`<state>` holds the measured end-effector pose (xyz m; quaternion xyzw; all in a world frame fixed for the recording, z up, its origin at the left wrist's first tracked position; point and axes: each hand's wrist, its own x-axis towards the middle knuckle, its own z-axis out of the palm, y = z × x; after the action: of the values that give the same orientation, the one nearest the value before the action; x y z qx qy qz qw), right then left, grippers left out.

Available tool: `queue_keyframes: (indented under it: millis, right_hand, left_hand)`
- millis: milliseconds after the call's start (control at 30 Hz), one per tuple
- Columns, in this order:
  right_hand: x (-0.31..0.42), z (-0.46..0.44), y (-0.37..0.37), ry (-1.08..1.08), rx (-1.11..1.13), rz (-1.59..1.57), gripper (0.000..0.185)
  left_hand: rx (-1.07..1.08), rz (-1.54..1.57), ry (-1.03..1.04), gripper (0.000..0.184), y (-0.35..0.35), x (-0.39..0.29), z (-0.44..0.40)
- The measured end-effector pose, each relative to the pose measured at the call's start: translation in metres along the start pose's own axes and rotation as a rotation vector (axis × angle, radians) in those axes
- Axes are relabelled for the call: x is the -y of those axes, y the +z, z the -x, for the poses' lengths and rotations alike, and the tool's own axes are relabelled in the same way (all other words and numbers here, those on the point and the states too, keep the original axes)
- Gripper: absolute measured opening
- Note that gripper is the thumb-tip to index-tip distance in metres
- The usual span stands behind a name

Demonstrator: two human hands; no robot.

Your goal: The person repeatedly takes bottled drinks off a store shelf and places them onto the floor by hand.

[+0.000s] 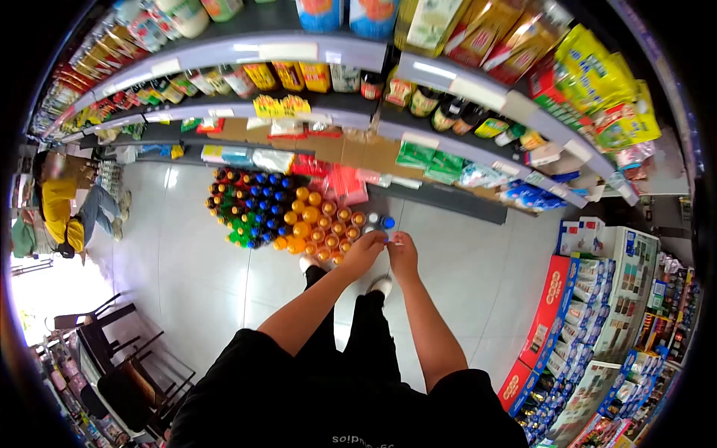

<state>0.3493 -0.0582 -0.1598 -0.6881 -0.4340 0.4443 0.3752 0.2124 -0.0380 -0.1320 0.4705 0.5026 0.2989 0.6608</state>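
My left hand (364,254) and my right hand (404,255) meet in front of me at about waist height, fingers closed and tips close together. Whatever is between the fingertips is too small to make out; a speck of blue shows there. Just beyond them on the floor stand a blue-capped bottle (388,222) and a white-capped bottle (373,218). To the left is a tight group of upright drink bottles: orange bottles (302,229), dark bottles with blue caps (273,196), green bottles (240,228) and dark bottles with orange-red caps (226,183).
Stocked shelves (321,112) curve across the front, with red packets (343,181) low behind the bottles. Boxed goods (549,313) stand at right. Dark chairs (134,381) are at lower left. Another person (63,201) in yellow is at far left. Pale tiles (202,291) cover the floor.
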Motion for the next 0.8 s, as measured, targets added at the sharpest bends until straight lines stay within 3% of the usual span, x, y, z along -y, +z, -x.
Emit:
queue_keyframes:
  millis: [100, 167, 233, 367, 400, 500, 633, 800]
  right_hand:
    - [0.047, 0.008, -0.004, -0.067, 0.000, -0.062, 0.026]
    - [0.080, 0.014, -0.009, -0.119, -0.018, -0.101, 0.027]
    - [0.112, 0.019, -0.019, -0.053, -0.004, -0.193, 0.027]
    - [0.140, 0.013, -0.038, -0.159, -0.026, -0.185, 0.026]
    - [0.142, 0.009, -0.042, -0.204, -0.051, -0.174, 0.025]
    - [0.192, 0.012, -0.049, -0.273, -0.080, -0.296, 0.024]
    - [0.240, 0.003, -0.061, -0.243, -0.109, -0.358, 0.023]
    - [0.308, 0.009, -0.070, -0.454, -0.132, -0.456, 0.025]
  left_hand:
    - [-0.018, -0.018, 0.104, 0.030, -0.019, -0.043, 0.018]
    - [0.065, 0.072, -0.019, 0.028, -0.035, -0.076, 0.033]
    - [0.071, 0.141, 0.028, 0.026, -0.047, -0.086, 0.040]
    - [0.027, 0.227, 0.066, 0.024, -0.071, -0.136, 0.053]
    - [0.028, 0.167, 0.209, 0.024, -0.077, -0.141, 0.051]
    - [0.046, 0.216, 0.187, 0.026, -0.092, -0.182, 0.058]
    - [0.104, 0.167, 0.396, 0.027, -0.108, -0.223, 0.043]
    - [0.158, 0.084, 0.588, 0.024, -0.122, -0.270, 0.032]
